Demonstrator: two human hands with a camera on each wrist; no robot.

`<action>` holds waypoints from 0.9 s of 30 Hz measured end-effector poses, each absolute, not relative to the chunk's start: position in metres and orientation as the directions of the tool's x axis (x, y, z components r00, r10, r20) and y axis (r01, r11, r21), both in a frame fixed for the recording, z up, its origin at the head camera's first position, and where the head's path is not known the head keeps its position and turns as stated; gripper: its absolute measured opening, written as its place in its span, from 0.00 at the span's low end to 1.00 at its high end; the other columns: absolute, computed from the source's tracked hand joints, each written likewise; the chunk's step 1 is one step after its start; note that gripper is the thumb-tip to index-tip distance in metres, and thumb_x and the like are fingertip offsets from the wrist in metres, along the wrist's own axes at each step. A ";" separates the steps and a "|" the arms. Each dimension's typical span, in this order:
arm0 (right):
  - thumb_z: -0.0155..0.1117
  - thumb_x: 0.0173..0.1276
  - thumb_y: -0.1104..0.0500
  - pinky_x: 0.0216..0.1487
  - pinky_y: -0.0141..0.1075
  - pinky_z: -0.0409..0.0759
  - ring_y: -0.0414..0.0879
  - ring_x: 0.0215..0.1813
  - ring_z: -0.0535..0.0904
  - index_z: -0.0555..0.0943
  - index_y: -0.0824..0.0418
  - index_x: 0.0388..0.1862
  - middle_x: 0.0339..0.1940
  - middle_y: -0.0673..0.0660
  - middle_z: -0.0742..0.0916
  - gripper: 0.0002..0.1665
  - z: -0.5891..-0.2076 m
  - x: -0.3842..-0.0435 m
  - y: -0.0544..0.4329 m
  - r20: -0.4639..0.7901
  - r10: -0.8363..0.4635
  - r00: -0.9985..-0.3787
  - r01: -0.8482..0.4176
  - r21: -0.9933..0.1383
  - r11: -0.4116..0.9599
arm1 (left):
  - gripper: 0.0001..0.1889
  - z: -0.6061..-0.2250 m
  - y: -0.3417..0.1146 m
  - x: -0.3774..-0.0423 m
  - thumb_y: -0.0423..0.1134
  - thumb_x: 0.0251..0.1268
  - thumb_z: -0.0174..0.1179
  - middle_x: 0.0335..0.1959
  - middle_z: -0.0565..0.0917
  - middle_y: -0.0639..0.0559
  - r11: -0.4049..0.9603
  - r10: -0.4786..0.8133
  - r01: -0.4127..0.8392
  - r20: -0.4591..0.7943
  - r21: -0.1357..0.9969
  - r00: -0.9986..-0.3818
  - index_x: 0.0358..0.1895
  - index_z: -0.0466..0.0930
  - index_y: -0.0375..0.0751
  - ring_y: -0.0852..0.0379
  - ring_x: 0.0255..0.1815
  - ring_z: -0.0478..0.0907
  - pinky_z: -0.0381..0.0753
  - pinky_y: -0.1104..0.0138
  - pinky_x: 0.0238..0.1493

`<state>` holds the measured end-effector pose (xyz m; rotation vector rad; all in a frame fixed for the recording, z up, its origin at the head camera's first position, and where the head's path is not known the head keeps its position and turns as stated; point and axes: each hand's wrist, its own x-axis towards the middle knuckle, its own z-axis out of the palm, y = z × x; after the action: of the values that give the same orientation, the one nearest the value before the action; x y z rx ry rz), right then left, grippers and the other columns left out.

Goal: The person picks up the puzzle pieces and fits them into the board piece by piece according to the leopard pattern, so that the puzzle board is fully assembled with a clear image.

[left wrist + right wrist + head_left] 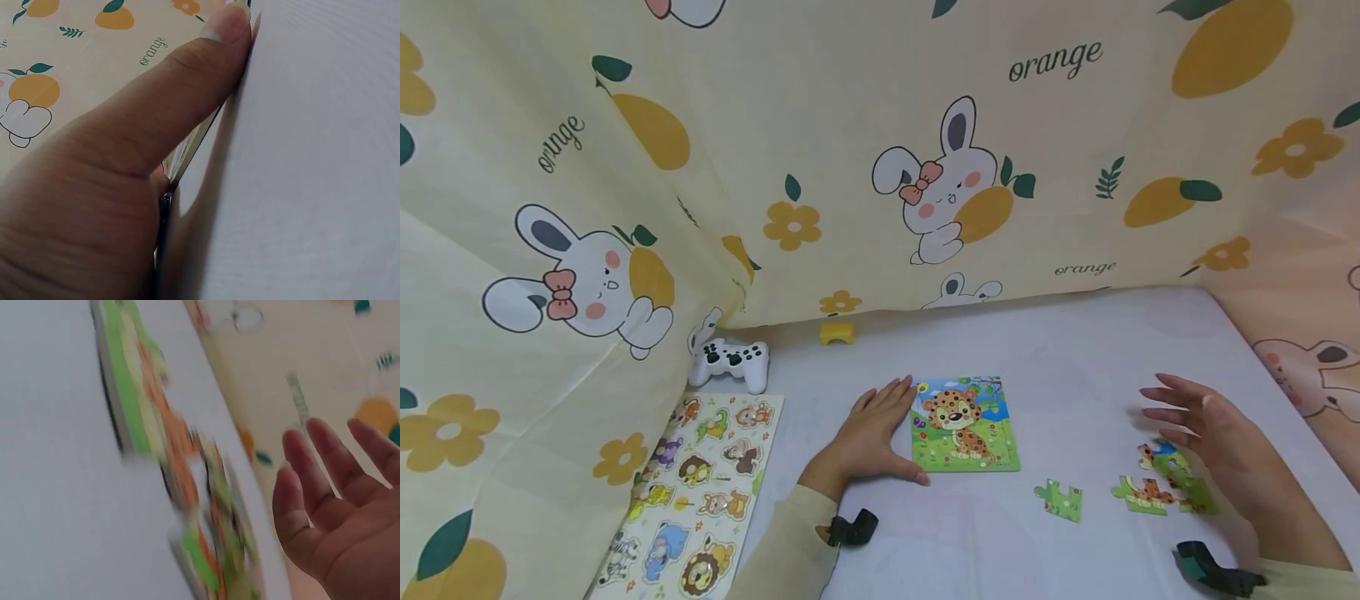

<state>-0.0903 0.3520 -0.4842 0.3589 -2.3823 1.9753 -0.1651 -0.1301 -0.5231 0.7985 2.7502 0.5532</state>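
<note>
A square leopard jigsaw puzzle (966, 425) lies on the white table, its picture showing a spotted cub on grass. My left hand (868, 437) rests at its left side, fingers stretched toward the top corner and thumb by the bottom corner. In the left wrist view the thumb (169, 94) is straight along the thin edge. To the right, my right hand (1217, 442) hovers with fingers spread loosely and nothing in them. Beside and partly under it lie several loose puzzle pieces (1142, 494), blurred in the right wrist view. One green puzzle piece (1062, 502) sits apart, nearer the puzzle.
An animal sticker-like board (718, 475) lies at the left, with a white game controller (730, 362) behind it. A small yellow block (837, 333) stands by the back. Patterned cloth (850, 167) with rabbits and oranges walls the table at back and sides.
</note>
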 end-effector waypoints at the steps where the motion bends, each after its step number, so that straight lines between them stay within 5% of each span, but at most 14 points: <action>1: 0.36 0.94 0.55 0.60 0.24 0.79 0.38 0.67 0.81 0.67 0.51 0.87 0.73 0.46 0.81 0.29 -0.487 -0.090 0.358 0.156 -0.152 -0.976 -0.177 -0.975 0.137 | 0.77 -0.523 -0.130 -0.165 0.84 0.41 0.74 0.91 0.41 0.59 0.780 0.552 0.467 -0.107 0.415 -0.827 0.91 0.48 0.47 0.61 0.89 0.33 0.35 0.51 0.86; 5: 0.36 0.94 0.55 0.58 0.22 0.78 0.34 0.65 0.82 0.68 0.46 0.86 0.71 0.40 0.83 0.28 -0.498 -0.091 0.376 0.124 -0.140 -0.982 -0.152 -0.965 0.214 | 0.76 -0.523 -0.131 -0.165 0.83 0.42 0.75 0.91 0.42 0.59 0.780 0.551 0.468 -0.104 0.415 -0.828 0.91 0.49 0.47 0.60 0.89 0.35 0.36 0.50 0.86; 8: 0.39 0.94 0.58 0.59 0.19 0.75 0.29 0.64 0.80 0.67 0.53 0.87 0.69 0.35 0.83 0.28 -0.505 -0.090 0.386 0.074 -0.162 -0.984 -0.126 -0.933 0.338 | 0.77 -0.523 -0.131 -0.165 0.84 0.41 0.75 0.91 0.41 0.59 0.783 0.549 0.465 -0.108 0.413 -0.829 0.91 0.48 0.47 0.59 0.89 0.35 0.36 0.50 0.86; 12: 0.57 0.89 0.58 0.53 0.16 0.71 0.20 0.61 0.74 0.65 0.64 0.85 0.67 0.29 0.79 0.32 -0.511 -0.088 0.393 -0.058 -0.175 -0.983 -0.041 -0.858 0.511 | 0.77 -0.523 -0.131 -0.165 0.84 0.41 0.74 0.91 0.42 0.58 0.786 0.546 0.464 -0.106 0.409 -0.831 0.91 0.48 0.47 0.58 0.90 0.35 0.36 0.50 0.86; 14: 0.68 0.83 0.55 0.50 0.16 0.68 0.17 0.60 0.69 0.66 0.63 0.84 0.69 0.34 0.78 0.38 -0.511 -0.087 0.394 -0.123 -0.174 -0.977 -0.001 -0.814 0.581 | 0.77 -0.523 -0.131 -0.165 0.84 0.41 0.74 0.91 0.42 0.58 0.784 0.548 0.467 -0.102 0.408 -0.830 0.91 0.48 0.47 0.58 0.90 0.35 0.36 0.49 0.86; 17: 0.78 0.74 0.54 0.51 0.12 0.64 0.33 0.69 0.69 0.72 0.65 0.80 0.77 0.54 0.74 0.41 -0.507 -0.086 0.392 -0.149 -0.196 -0.969 -0.022 -0.740 0.672 | 0.77 -0.523 -0.131 -0.165 0.84 0.41 0.74 0.91 0.42 0.58 0.783 0.549 0.469 -0.101 0.409 -0.830 0.91 0.48 0.47 0.58 0.90 0.35 0.36 0.49 0.86; 21: 0.82 0.68 0.57 0.51 0.14 0.64 0.70 0.73 0.63 0.80 0.68 0.71 0.74 0.73 0.68 0.37 -0.501 -0.089 0.387 -0.129 -0.210 -0.969 -0.076 -0.652 0.754 | 0.77 -0.523 -0.130 -0.165 0.84 0.41 0.74 0.91 0.42 0.59 0.785 0.547 0.465 -0.105 0.409 -0.830 0.91 0.48 0.48 0.59 0.89 0.35 0.35 0.50 0.86; 23: 0.82 0.69 0.59 0.54 0.23 0.74 0.77 0.69 0.63 0.83 0.69 0.66 0.71 0.75 0.69 0.30 -0.499 -0.091 0.384 -0.118 -0.204 -0.972 -0.084 -0.637 0.767 | 0.77 -0.523 -0.130 -0.165 0.84 0.41 0.75 0.91 0.42 0.59 0.785 0.546 0.462 -0.108 0.411 -0.831 0.91 0.48 0.48 0.60 0.89 0.34 0.35 0.50 0.86; 25: 0.81 0.69 0.63 0.63 0.44 0.82 0.78 0.67 0.64 0.87 0.68 0.58 0.68 0.76 0.70 0.21 -0.498 -0.093 0.380 -0.105 -0.197 -0.975 -0.083 -0.646 0.759 | 0.77 -0.523 -0.130 -0.165 0.84 0.41 0.75 0.91 0.42 0.59 0.785 0.546 0.461 -0.109 0.413 -0.831 0.91 0.48 0.48 0.60 0.89 0.34 0.35 0.50 0.86; 27: 0.79 0.69 0.66 0.64 0.68 0.78 0.80 0.66 0.66 0.88 0.68 0.51 0.66 0.76 0.71 0.14 -0.497 -0.094 0.377 -0.101 -0.191 -0.976 -0.076 -0.664 0.743 | 0.77 -0.523 -0.130 -0.165 0.84 0.41 0.75 0.91 0.42 0.59 0.785 0.546 0.461 -0.110 0.414 -0.830 0.91 0.49 0.48 0.60 0.89 0.34 0.35 0.50 0.86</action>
<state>-0.0936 0.3769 -0.4966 0.2381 -3.0838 1.1636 -0.1648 -0.1298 -0.5226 0.7879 2.7521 0.5530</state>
